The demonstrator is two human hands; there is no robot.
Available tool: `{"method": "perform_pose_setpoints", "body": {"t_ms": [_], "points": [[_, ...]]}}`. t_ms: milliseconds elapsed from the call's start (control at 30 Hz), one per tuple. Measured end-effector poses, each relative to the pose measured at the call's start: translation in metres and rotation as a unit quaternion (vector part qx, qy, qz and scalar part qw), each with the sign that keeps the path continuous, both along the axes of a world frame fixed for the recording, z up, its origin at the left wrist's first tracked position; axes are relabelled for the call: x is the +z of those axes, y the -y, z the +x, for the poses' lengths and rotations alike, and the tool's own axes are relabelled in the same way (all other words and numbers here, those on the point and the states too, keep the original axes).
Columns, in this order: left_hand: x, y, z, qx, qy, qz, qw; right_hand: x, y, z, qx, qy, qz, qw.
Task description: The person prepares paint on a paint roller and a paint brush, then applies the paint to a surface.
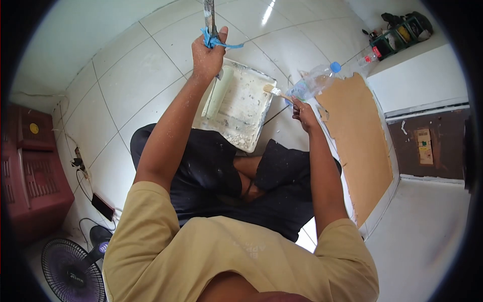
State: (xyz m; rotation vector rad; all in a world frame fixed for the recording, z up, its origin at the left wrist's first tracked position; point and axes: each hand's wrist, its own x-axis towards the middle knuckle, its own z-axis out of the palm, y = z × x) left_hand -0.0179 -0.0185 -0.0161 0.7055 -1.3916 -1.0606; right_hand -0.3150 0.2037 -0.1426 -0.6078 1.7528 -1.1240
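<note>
My left hand (209,56) is closed around a pole (209,17) with a blue strip (214,41) tied round it. Below that hand, a pale paint roller (220,95) lies in a white paint-smeared tray (261,116). My right hand (303,111) grips the handle of a small brush (271,90), whose bristles are over the tray's right edge. Beside the brush lies a clear plastic bottle (314,83) with a blue cap. Whether the bristles touch the tray, I cannot tell.
Brown cardboard (354,146) lies along the right side. A dark crate (402,38) with items stands at the upper right, near a small red-labelled bottle (370,58). At the left are a red plastic chair (37,166), a phone (102,207), cables and a fan (75,274).
</note>
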Motion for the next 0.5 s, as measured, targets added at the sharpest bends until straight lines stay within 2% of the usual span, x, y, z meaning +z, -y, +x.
{"method": "perform_pose_setpoints", "body": {"t_ms": [33, 67, 100, 133, 167, 200, 233, 267, 300, 333, 367, 400, 500], "points": [[0.0, 0.003, 0.001, 0.005, 0.014, 0.005, 1.0, 0.011, 0.002, 0.006, -0.021, 0.068, -0.039, 0.997], [0.001, -0.001, 0.005, 0.009, 0.034, 0.016, 0.999, 0.0, 0.009, -0.005, -0.015, 0.07, -0.036, 0.997], [0.002, -0.006, 0.008, 0.007, 0.053, 0.023, 0.998, -0.014, 0.004, -0.015, 0.024, -0.047, 0.043, 0.998], [-0.002, -0.015, 0.008, 0.001, 0.057, 0.026, 0.998, -0.013, -0.001, -0.016, 0.064, -0.168, 0.117, 0.977], [0.001, -0.014, 0.007, 0.001, 0.057, 0.016, 0.998, -0.011, -0.001, -0.016, 0.016, -0.07, 0.078, 0.994], [0.004, -0.013, 0.005, 0.004, 0.055, 0.008, 0.998, -0.005, -0.003, -0.021, 0.016, -0.075, 0.07, 0.995], [-0.001, -0.012, 0.001, 0.002, 0.042, 0.014, 0.999, -0.001, -0.004, -0.024, 0.027, 0.067, -0.045, 0.996], [0.002, -0.009, 0.001, 0.008, 0.043, 0.013, 0.999, 0.005, -0.004, -0.018, 0.038, 0.211, -0.155, 0.964], [0.004, -0.009, 0.0, 0.016, 0.054, -0.015, 0.998, 0.011, -0.01, -0.014, 0.02, 0.229, -0.105, 0.968], [-0.001, -0.016, -0.002, 0.014, 0.068, -0.037, 0.997, -0.008, -0.022, -0.013, 0.009, 0.237, -0.097, 0.967], [-0.003, -0.015, -0.006, -0.013, 0.059, 0.006, 0.998, -0.03, -0.019, -0.022, 0.041, 0.074, 0.005, 0.996], [0.001, -0.013, -0.01, -0.014, 0.057, -0.005, 0.998, -0.037, -0.005, -0.029, 0.075, -0.097, 0.098, 0.988], [0.003, -0.022, -0.016, -0.003, 0.078, -0.026, 0.997, -0.02, 0.005, -0.003, 0.083, -0.098, 0.021, 0.991]]}}
